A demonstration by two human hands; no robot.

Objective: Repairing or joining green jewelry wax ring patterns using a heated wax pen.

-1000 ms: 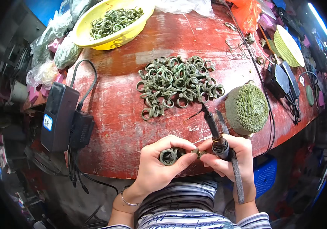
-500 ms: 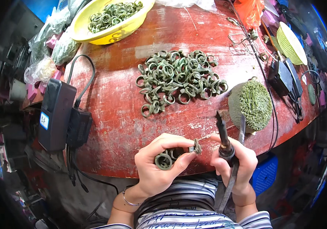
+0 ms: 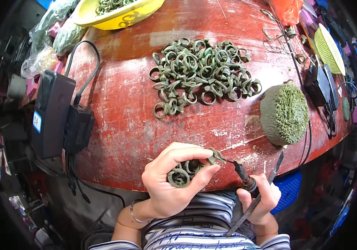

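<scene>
Ring (image 3: 214, 155) in left hand (image 3: 161, 183), near table edge (image 3: 124, 183); bare surface (image 3: 162, 135) toward pile (image 3: 204, 71)

Rings (image 3: 203, 70) on table (image 3: 124, 141) | block (image 3: 285, 114) right of them | basin (image 3: 108, 22) behind-left | basket (image 3: 330, 51) right, perhaps on table

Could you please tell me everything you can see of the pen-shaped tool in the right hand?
The pen-shaped tool has a thin dark tip, a rough-looking black shaft and a wider, brownish, worn collar; the front looks like metal. Held in the right hand, it slants over the table edge, tip toward the ring pinched in the left hand. Whether the tip touches the ring is too small to tell. Its rear end is hidden.
</scene>
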